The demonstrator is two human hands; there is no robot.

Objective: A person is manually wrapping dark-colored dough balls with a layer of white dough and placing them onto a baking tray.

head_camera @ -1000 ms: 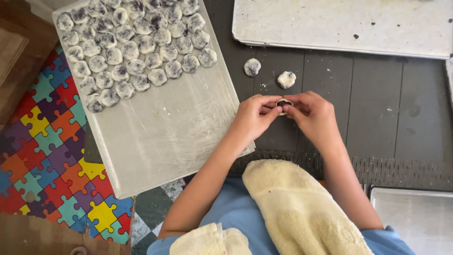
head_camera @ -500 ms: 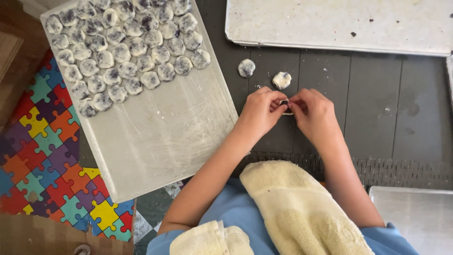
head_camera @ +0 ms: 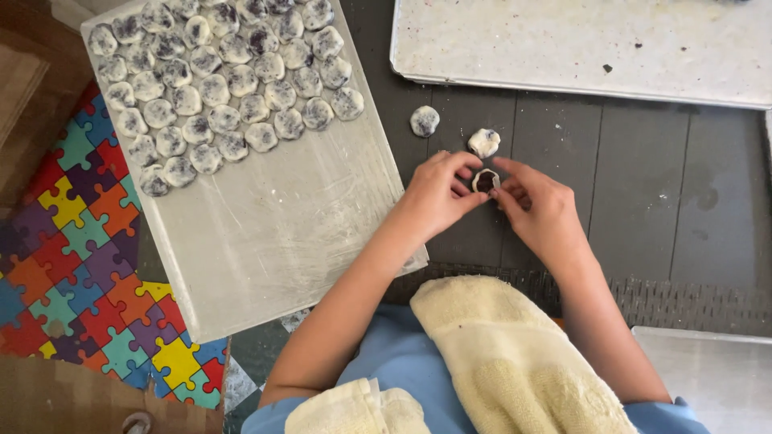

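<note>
Beside floured tray [head_camera: 273,233], hands pinching dumpling [head_camera: 485,181]

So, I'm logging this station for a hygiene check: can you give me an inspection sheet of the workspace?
Surface: dark plank table, floury smudges.
Job's things: small dough piece with dark filling, pinched between both hands.
Clutter: two dough pieces loose on table; tray with rows of filled balls; second floured tray; yellow towel on lap.
Hands: left hand, right hand, both on the piece.
Cables: nothing seen.
Surroundings: coloured puzzle mat on floor.
</note>
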